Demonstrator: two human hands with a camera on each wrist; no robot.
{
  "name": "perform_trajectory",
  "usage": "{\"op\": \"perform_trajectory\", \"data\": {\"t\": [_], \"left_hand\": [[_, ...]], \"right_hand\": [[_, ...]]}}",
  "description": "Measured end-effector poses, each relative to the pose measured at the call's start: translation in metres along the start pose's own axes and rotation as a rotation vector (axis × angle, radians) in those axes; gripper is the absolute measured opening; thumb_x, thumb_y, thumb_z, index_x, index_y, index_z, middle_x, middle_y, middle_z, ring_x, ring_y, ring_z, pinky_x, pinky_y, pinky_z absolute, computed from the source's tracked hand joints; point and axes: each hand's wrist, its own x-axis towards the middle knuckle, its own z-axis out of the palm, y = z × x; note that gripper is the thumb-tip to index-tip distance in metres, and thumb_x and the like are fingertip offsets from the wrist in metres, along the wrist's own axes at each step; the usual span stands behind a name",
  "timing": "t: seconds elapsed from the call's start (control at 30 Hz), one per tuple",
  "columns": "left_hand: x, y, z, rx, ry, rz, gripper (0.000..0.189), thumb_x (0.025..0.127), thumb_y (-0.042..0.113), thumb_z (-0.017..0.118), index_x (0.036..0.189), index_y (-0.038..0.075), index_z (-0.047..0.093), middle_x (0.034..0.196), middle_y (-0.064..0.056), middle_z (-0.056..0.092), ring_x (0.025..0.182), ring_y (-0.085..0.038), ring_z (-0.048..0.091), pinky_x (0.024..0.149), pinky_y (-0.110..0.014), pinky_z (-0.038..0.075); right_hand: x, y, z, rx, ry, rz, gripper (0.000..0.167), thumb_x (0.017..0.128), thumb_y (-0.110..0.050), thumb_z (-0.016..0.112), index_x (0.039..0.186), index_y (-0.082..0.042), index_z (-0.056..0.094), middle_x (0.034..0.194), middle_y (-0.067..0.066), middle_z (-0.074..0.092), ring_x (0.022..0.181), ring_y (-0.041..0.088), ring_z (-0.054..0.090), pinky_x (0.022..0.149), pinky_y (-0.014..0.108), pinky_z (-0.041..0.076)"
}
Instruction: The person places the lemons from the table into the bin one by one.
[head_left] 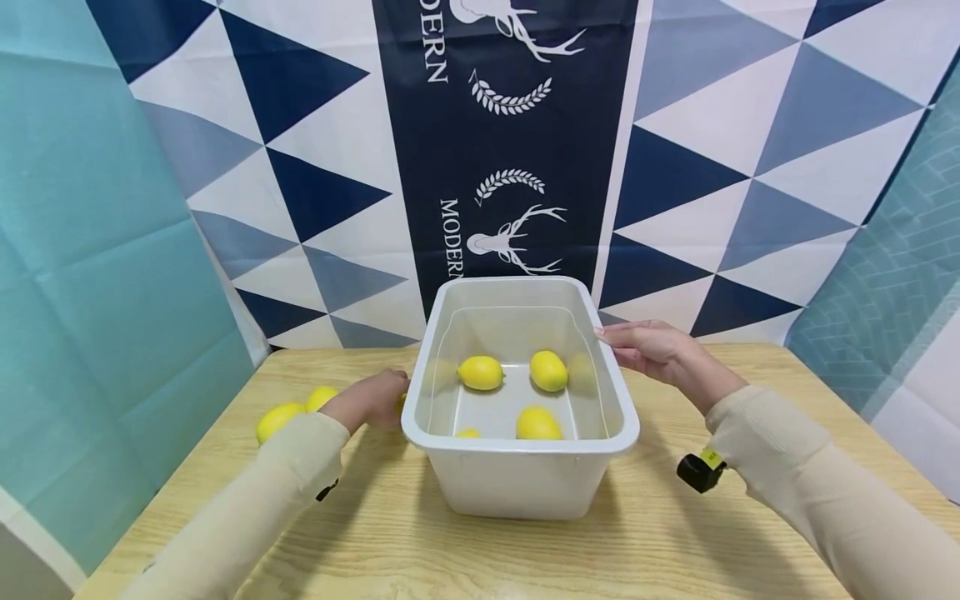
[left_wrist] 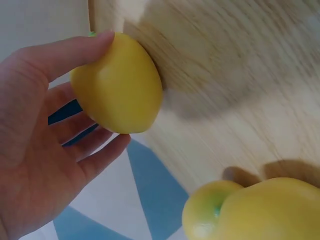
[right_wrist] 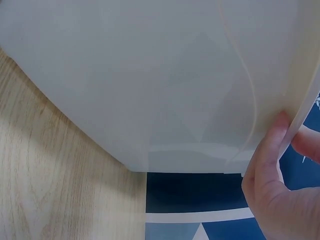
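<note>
A white plastic bin (head_left: 517,479) stands on the table with several yellow lemons (head_left: 547,371) inside. Left of it, my left hand (head_left: 375,398) grips another lemon (left_wrist: 120,82) between thumb and fingers, low over the tabletop; in the head view that lemon is mostly hidden by the hand and the bin. My right hand (head_left: 648,352) pinches the bin's right rim, its thumb and fingers on either side of the edge, as the right wrist view shows. Two more lemons (head_left: 279,421) lie together on the table, left of my left hand.
The wooden table (head_left: 480,558) ends at a patterned cloth backdrop (head_left: 322,175) behind the bin. Teal cloth (head_left: 97,275) hangs at the left side. A small black device with a yellow label (head_left: 701,472) sits at my right wrist.
</note>
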Motion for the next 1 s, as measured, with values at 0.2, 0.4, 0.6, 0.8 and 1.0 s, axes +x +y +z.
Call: {"op": "perform_trajectory", "data": {"t": [0.2, 0.4, 0.6, 0.8, 1.0], "left_hand": [[-0.004, -0.001, 0.001, -0.003, -0.002, -0.063, 0.053, 0.071, 0.027, 0.080, 0.118, 0.009, 0.065, 0.094, -0.012, 0.064, 0.091, -0.027, 0.061, 0.084, -0.041, 0.055], [-0.007, -0.003, 0.007, -0.027, -0.022, -0.105, 0.048, 0.075, 0.026, 0.077, 0.119, 0.011, 0.065, 0.093, -0.009, 0.063, 0.088, -0.024, 0.059, 0.081, -0.041, 0.054], [-0.011, -0.005, 0.011, -0.027, -0.014, -0.101, 0.044, 0.074, 0.028, 0.078, 0.113, 0.011, 0.067, 0.089, -0.006, 0.062, 0.080, -0.019, 0.056, 0.076, -0.036, 0.053], [-0.017, -0.005, 0.014, -0.050, -0.037, -0.128, 0.046, 0.067, 0.026, 0.084, 0.108, 0.012, 0.067, 0.086, -0.003, 0.059, 0.076, -0.016, 0.051, 0.073, -0.033, 0.050], [-0.024, -0.005, 0.014, -0.011, -0.020, -0.080, 0.057, 0.061, 0.022, 0.089, 0.111, 0.010, 0.065, 0.093, -0.005, 0.063, 0.085, -0.019, 0.056, 0.080, -0.036, 0.052]], "right_hand": [[0.001, -0.001, -0.001, -0.008, -0.003, -0.008, 0.073, 0.092, -0.021, 0.064, 0.149, 0.003, 0.025, 0.085, -0.014, 0.068, 0.080, -0.001, 0.067, 0.079, 0.013, 0.055], [0.002, 0.000, -0.002, 0.027, -0.015, -0.002, 0.076, 0.090, -0.022, 0.067, 0.149, 0.002, 0.025, 0.087, -0.013, 0.068, 0.082, -0.001, 0.067, 0.081, 0.015, 0.056], [0.002, 0.001, 0.000, 0.024, -0.006, -0.007, 0.074, 0.092, -0.021, 0.065, 0.149, 0.003, 0.025, 0.086, -0.013, 0.067, 0.082, -0.001, 0.067, 0.081, 0.014, 0.056], [0.001, 0.002, -0.001, 0.040, -0.010, -0.002, 0.075, 0.090, -0.020, 0.067, 0.148, 0.002, 0.026, 0.086, -0.012, 0.068, 0.081, 0.000, 0.067, 0.080, 0.015, 0.056], [0.001, 0.001, 0.000, 0.042, -0.004, -0.002, 0.069, 0.091, -0.019, 0.066, 0.146, 0.001, 0.031, 0.086, -0.012, 0.068, 0.081, 0.001, 0.068, 0.080, 0.015, 0.056]]}}
